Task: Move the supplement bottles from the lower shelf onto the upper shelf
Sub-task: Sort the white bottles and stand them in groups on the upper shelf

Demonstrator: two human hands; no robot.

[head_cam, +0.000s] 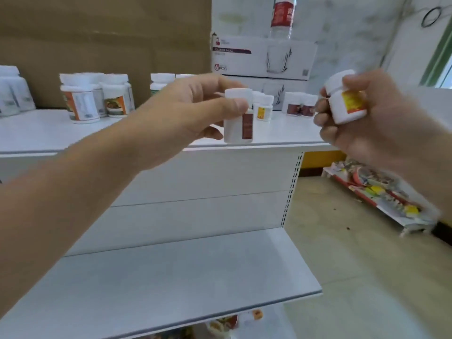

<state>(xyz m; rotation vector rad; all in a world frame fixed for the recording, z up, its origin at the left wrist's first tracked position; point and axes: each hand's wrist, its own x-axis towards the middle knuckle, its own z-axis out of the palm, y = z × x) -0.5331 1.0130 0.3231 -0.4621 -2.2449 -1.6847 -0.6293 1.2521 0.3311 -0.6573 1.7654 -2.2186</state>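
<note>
My left hand (195, 111) grips a small white bottle with a brown label (238, 123) by its cap, upright at the front edge of the upper shelf (146, 133). My right hand (362, 123) holds a white bottle with a yellow and red label (347, 104), tilted, in the air just past the upper shelf's right end. Further back on the upper shelf stand several more white bottles: a small yellow-labelled one (263, 110), brown-labelled ones (299, 106) and larger orange-labelled ones (95, 99). The lower shelf (183, 272) shows only bare grey surface.
Stacked white glass-mug boxes (264, 57) stand at the back of the upper shelf, with a brown cardboard sheet (97, 33) behind the bottles. A low rack of colourful packets (381, 194) lies on the floor at right. More goods show below the lower shelf (225, 324).
</note>
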